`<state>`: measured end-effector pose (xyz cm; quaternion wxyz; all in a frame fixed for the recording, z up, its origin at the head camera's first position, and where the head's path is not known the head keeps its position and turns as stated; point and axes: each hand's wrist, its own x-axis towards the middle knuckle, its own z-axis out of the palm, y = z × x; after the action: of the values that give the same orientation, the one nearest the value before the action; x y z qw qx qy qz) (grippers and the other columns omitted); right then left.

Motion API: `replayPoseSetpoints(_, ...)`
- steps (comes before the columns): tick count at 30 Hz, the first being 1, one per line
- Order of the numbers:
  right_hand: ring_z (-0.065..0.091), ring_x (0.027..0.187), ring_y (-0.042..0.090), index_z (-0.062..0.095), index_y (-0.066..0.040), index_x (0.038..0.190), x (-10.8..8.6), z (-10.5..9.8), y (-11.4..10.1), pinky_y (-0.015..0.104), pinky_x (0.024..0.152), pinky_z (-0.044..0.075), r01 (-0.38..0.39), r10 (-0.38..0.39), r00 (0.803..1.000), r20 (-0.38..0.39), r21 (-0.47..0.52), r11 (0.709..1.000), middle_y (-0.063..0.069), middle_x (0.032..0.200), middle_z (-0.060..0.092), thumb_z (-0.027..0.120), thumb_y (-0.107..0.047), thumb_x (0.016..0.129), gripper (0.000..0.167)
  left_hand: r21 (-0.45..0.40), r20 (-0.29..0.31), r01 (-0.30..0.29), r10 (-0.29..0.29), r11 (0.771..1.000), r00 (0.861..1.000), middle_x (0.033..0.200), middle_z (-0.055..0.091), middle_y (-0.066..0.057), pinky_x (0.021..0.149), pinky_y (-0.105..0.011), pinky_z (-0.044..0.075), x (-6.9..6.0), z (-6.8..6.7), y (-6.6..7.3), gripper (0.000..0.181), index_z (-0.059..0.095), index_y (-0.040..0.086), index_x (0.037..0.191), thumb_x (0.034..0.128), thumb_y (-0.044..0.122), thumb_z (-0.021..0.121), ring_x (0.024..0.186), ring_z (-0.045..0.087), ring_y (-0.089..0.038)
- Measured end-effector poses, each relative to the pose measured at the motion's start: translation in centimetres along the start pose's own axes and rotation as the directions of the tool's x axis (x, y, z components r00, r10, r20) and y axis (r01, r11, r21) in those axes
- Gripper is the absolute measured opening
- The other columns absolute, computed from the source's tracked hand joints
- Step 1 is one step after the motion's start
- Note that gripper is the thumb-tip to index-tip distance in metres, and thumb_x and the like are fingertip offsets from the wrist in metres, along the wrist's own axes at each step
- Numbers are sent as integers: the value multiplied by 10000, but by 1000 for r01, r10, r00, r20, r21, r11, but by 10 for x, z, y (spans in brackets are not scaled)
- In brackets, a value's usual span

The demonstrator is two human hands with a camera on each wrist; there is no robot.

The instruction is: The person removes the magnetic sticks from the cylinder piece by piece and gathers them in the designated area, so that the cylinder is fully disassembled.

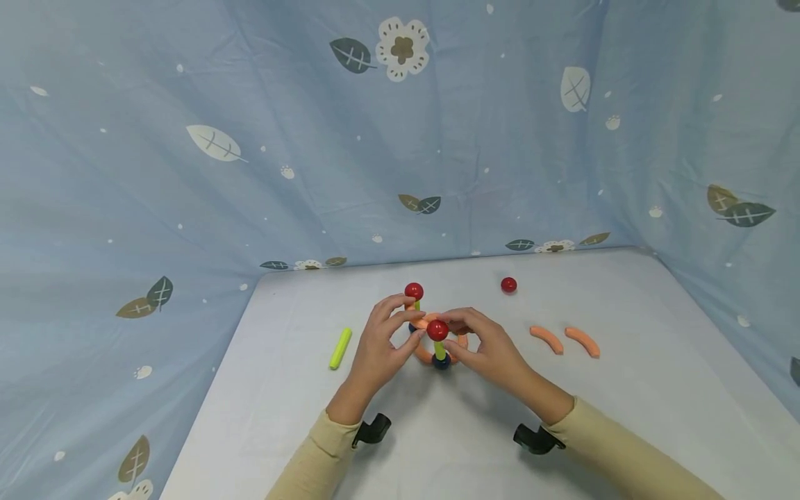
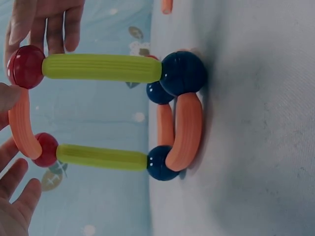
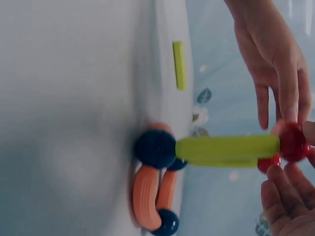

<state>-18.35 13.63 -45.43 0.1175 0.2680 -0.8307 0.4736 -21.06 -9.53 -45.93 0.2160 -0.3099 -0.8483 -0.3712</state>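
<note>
Between my hands stands a frame of stick-and-ball toy pieces. Its base joins navy balls [image 2: 183, 73] with curved orange sticks [image 2: 188, 130]. Two lime-green sticks [image 2: 101, 67] rise from it, each topped by a red ball [image 1: 437, 330]. Across the top, a curved orange stick [image 2: 22, 123] spans the two red balls. My left hand [image 1: 382, 340] pinches this top stick beside the front red ball, thumb on the near side. From the other side, my right hand [image 1: 490, 351] holds the front red ball between thumb and fingers. Fingers partly hide the joint.
A loose lime-green stick [image 1: 340, 348] lies left of the frame on the white tabletop [image 1: 281, 417]. To the right are two curved orange sticks [image 1: 582, 342]. A spare red ball [image 1: 509, 285] sits farther back. Blue patterned cloth [image 1: 475, 139] hangs behind and beside the table.
</note>
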Motion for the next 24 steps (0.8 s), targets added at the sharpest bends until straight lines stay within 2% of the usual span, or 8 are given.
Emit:
replayPoseSetpoints(5,636,1038,107,657,-169,1294,4,10,-5,382,887,576,5,-5,1000,-7,-34,999,-66,1236,660,795,-149,901,417,-3,0,-18,18,1000,1000,1348,587,-35,1114,-461,424,0,-1,-1,222,755,157,1132,914,188,785,1345,467,-218)
replayPoseSetpoints(11,643,1006,90,667,-170,1271,5,12,-7,376,873,578,-1,-2,1000,-31,-81,997,-70,1198,676,795,-157,901,391,-20,10,-47,47,999,999,1337,594,-52,1105,-429,437,1,-1,-2,222,762,145,1129,909,142,787,1336,473,-214)
replayPoseSetpoints(17,647,994,93,668,-182,1273,6,12,-7,392,831,585,2,-4,1000,-29,-63,998,-80,1169,681,799,-141,897,400,-23,-2,-85,85,996,996,1296,617,-74,1091,-429,457,0,0,-3,220,765,121,1102,886,106,804,1326,498,-252)
replayPoseSetpoints(24,634,979,87,668,-212,1285,5,12,-5,331,824,569,37,-39,998,-40,-48,998,-96,1207,672,775,-154,920,385,-26,-17,-123,122,992,992,1222,653,-41,1127,-434,421,0,1,-3,256,759,117,1107,863,58,812,1323,511,-287)
